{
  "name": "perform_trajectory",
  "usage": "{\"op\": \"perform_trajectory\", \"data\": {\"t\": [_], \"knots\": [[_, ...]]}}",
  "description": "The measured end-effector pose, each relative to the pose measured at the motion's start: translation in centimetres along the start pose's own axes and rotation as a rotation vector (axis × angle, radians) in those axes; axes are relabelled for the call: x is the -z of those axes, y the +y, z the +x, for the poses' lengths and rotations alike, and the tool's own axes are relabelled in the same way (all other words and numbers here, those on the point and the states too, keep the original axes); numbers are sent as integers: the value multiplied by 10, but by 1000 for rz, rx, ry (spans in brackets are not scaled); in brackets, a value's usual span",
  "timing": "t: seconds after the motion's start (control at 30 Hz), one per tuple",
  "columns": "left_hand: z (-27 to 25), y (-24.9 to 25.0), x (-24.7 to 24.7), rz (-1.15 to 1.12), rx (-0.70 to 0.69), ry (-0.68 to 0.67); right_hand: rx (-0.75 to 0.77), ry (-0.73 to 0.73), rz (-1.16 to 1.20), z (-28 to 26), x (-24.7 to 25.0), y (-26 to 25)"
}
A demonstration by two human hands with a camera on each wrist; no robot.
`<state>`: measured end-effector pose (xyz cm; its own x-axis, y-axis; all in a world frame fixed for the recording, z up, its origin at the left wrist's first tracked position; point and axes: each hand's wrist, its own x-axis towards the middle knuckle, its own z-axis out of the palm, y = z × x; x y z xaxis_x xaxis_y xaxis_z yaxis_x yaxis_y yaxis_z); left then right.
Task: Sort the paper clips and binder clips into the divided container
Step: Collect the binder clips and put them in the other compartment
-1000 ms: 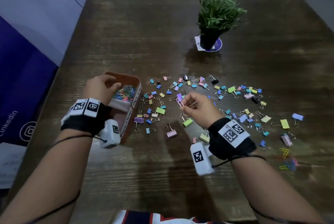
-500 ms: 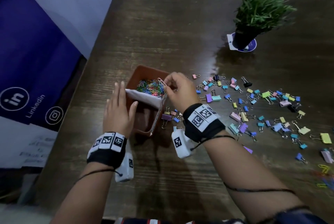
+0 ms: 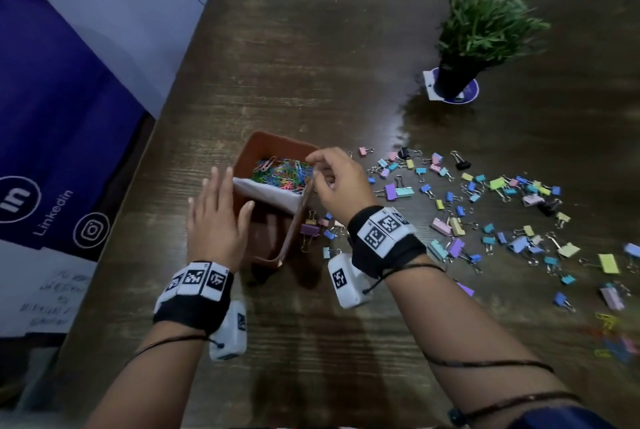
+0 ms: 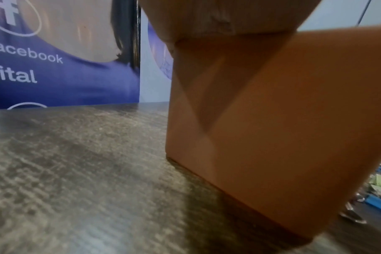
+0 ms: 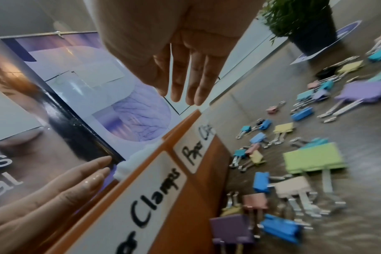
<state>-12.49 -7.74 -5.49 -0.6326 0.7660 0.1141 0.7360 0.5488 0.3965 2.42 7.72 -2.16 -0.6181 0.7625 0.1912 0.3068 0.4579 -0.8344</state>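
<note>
Since a second ago the right hand [image 3: 337, 182] has crossed from the scattered pastel metal binder clips [image 3: 498, 207] to the far rim of the orange-brown divided cardboard container [image 3: 277, 148], its fingers now relaxed and holding nothing, while the left hand [image 3: 216, 217] has flattened, fingers straight, against the container's left wall. The container stands near the dark wooden table's [image 3: 329, 47] left edge, with bare tabletop beyond it. Its far compartment holds the coloured wire paper clips [image 3: 282, 172], and only the right wrist view shows the handwritten white labels [image 5: 154, 195] (one reads "Clamps") on its right wall.
</note>
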Motion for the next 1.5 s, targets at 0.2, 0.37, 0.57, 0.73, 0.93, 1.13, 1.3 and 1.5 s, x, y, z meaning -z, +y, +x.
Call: {"op": "perform_trajectory", "data": {"t": [0.2,0.37,0.57,0.73,0.93,1.13,1.3,1.5], "knots": [[-6,55,0,-27,-124,-25,-119,76,-70,-41,55,35],[-19,127,-27,-90,-297,-98,-215,117,-216,-80,116,68],[-60,214,-78,-98,-516,-235,-489,242,-382,-146,202,120],[-109,291,-121,-98,-858,-398,-795,313,-486,-192,269,159],[-164,356,-155,17,-1077,-715,-1021,207,-473,-245,314,189],[-187,379,-174,-37,-1285,-817,-1093,-16,-399,-275,333,194],[-195,387,-185,-119,-1313,-790,-1060,-191,-487,-267,336,194],[-180,385,-192,-74,-1087,-868,-1007,-161,-469,-259,338,204]]}}
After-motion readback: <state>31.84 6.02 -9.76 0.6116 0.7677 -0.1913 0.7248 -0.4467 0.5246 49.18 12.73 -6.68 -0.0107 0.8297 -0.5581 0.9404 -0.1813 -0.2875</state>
